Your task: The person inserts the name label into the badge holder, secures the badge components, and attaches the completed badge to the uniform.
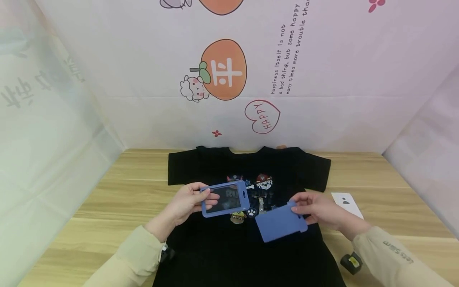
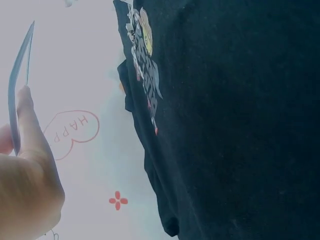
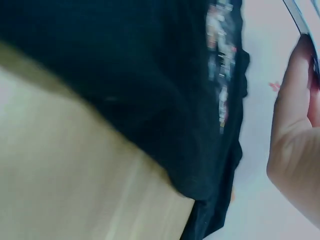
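In the head view my left hand (image 1: pixel 191 199) pinches the left end of a blue badge holder frame (image 1: pixel 224 213) with a clear window and a slot at its right end. Its fingers show through the window. My right hand (image 1: pixel 315 208) grips the upper right corner of a flat blue panel (image 1: pixel 277 224), held apart from the frame and slightly lower. Both pieces are over a black T-shirt (image 1: pixel 244 255) with cartoon dog prints. In the left wrist view the frame (image 2: pixel 19 80) appears edge-on; the panel (image 3: pixel 305 22) is partly cut off in the right wrist view.
A white card (image 1: pixel 347 204) with dark marks lies on the wooden table (image 1: pixel 118 199), right of the shirt and partly behind my right wrist. Printed white cloth (image 1: pixel 154 111) hangs at the back and both sides.
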Available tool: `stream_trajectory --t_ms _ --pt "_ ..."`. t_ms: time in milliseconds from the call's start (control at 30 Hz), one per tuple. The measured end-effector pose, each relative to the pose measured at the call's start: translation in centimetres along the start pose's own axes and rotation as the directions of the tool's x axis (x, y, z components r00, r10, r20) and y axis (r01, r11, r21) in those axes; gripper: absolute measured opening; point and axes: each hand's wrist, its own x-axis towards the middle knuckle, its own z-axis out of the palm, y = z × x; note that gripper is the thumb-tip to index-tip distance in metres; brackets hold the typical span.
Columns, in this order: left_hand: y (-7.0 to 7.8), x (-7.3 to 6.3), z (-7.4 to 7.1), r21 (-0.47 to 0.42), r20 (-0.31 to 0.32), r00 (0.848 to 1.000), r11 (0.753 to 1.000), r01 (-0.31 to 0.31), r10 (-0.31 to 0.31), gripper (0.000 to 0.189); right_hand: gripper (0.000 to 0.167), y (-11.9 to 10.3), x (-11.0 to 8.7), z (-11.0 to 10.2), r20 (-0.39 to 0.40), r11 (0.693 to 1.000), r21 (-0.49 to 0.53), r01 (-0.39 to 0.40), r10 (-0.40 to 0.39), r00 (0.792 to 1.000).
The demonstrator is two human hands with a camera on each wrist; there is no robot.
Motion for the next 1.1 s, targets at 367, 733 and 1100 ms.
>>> stream_trajectory --t_ms 367,733,1100 --pt "-0.1 -0.4 -0.5 -0.007 -0.001 1.000 1.000 0.014 -0.014 0.015 0.014 0.3 0.9 0.5 0.078 0.996 -0.063 -0.059 0.064 0.995" --pt "-0.3 -0.6 -0.9 0.004 -0.024 0.999 0.999 0.040 -0.040 0.017 0.018 0.6 2.6 3.3 0.056 0.982 -0.135 -0.129 0.138 0.989" --pt "-0.1 -1.0 -0.8 0.009 -0.018 0.999 0.999 0.041 -0.041 0.016 0.016 0.8 3.6 4.3 -0.063 0.940 -0.305 -0.155 0.142 0.988"
